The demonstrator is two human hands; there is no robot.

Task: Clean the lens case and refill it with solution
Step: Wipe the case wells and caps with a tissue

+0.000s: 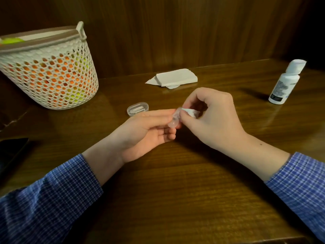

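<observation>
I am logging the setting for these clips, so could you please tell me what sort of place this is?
Probably a home desk or dresser: a glossy dark wooden tabletop backed by wood panelling, a white perforated plastic basket, and a stack of white paper tissues.

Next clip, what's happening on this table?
A person is wiping out a small clear lens case. The left hand holds the case, and the right hand pinches a twisted bit of tissue against it. The white solution bottle stands untouched to the right, a stack of tissues lies behind, and a clear plastic lid sits on the wooden table.
</observation>
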